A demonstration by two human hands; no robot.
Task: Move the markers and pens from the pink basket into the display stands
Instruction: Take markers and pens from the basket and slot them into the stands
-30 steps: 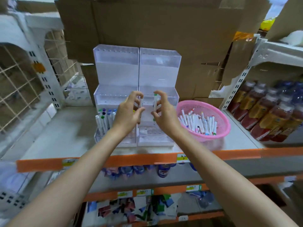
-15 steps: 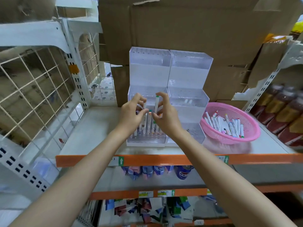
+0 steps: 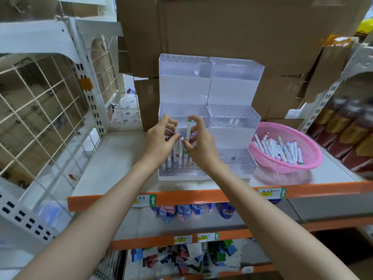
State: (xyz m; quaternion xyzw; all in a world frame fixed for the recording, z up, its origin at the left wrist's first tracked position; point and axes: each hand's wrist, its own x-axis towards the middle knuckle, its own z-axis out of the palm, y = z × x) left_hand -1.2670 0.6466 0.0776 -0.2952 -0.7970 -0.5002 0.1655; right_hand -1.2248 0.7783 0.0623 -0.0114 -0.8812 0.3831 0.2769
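Change: both hands moved from the stands' seam to over the left stand (image 3: 184,87)'s front tier
Left hand (image 3: 161,143): pinches a white marker (image 3: 176,130)
Right hand (image 3: 200,145): grips a green-capped marker (image 3: 189,129) upright
Front tier: several markers (image 3: 177,153) standing
Pink basket (image 3: 314,159): right of that stand, heaped pens (image 3: 278,148)

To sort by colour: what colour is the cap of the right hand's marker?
Green; the head view shows it atop the marker in the right hand.

Orange-edged shelf (image 3: 121,156): 2 clear display stands (image 3: 210,91) side by side, pink basket (image 3: 286,167) just right.
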